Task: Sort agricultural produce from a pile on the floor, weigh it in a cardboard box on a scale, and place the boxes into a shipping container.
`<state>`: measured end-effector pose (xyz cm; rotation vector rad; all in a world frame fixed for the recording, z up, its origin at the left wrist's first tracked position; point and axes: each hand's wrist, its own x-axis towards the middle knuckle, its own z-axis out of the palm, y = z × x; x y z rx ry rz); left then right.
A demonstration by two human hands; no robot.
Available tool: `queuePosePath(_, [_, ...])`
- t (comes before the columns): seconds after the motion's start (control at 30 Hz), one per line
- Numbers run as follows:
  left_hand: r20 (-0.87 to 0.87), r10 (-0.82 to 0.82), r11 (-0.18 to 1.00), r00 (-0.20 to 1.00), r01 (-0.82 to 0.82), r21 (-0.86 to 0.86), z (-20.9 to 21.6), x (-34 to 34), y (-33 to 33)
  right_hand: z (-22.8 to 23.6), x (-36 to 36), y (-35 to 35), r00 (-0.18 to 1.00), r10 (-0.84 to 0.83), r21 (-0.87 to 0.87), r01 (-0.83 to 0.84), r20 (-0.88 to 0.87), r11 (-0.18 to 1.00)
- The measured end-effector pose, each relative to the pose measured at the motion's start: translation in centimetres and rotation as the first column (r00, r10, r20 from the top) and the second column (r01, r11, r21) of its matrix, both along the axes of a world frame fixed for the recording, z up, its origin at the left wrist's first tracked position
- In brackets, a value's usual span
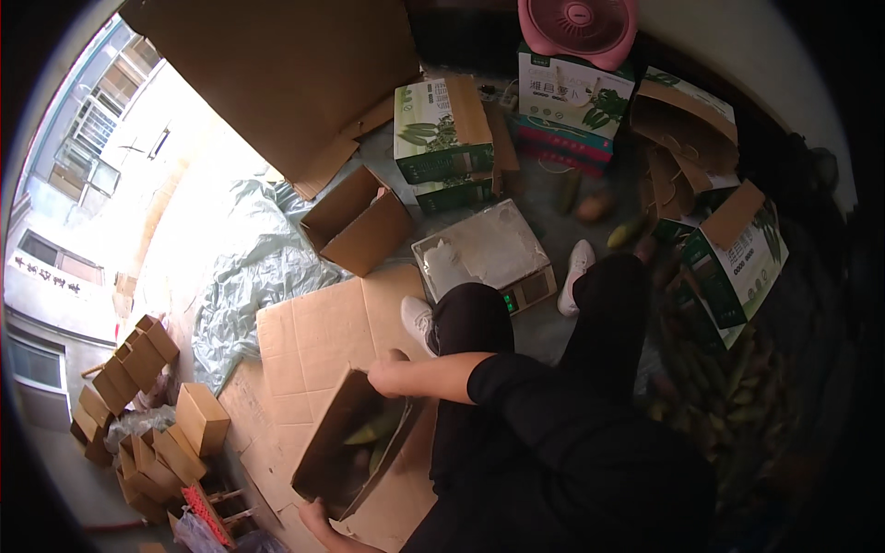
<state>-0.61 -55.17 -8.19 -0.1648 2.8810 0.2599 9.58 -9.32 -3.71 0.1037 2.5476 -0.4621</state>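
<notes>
An open brown cardboard box point(323, 442) stands tilted at my left, with a few long green vegetables point(371, 430) inside; they look like green radishes. My right hand point(390, 372) grips the box's far end, its fingers closed over the rim. At the near end, my left hand point(316, 512) holds the lower corner, partly cut off from sight by the box. Under the box lies a flattened cardboard sheet point(309, 332). A scale with a worn pale top point(479, 244) and a lit green display stands in front of my feet.
Another open brown box point(359, 221) stands beside the scale. Printed cartons point(442, 134) are stacked beyond it, one under a pink fan point(579, 18). At right, an open carton point(737, 253) stands beside heaped green vegetables point(728, 387). Small boxes point(138, 359) and plastic sheeting point(244, 276) lie left.
</notes>
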Motion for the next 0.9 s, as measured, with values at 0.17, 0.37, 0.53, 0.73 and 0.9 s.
queuePosePath(0.17, [0.212,0.139,0.98,0.967,-0.104,-0.169,-3.2,4.4,-4.9,-0.5,0.7,-2.0,0.987,0.112,0.05,-0.118,0.112,0.992])
queuePosePath(0.37, [0.1,0.119,0.91,0.988,-0.068,-0.41,-3.5,4.8,-5.0,2.2,0.2,2.3,0.959,-0.022,-0.114,-0.01,-0.281,0.993])
queuePosePath(0.53, [-0.197,-0.208,0.967,0.958,0.171,-0.188,5.0,-0.3,12.5,7.9,6.0,10.3,0.662,-0.498,-0.445,0.267,-0.56,0.855])
queuePosePath(0.73, [-0.072,-0.668,0.734,0.74,0.672,0.099,0.8,-4.1,30.7,12.3,19.7,21.3,0.104,-0.636,-0.535,0.447,-0.764,0.717])
queuePosePath(0.9, [0.326,-0.86,0.463,0.393,0.87,0.17,-9.1,-1.8,39.4,10.6,37.1,24.3,-0.229,-0.842,-0.667,0.72,-0.488,0.19])
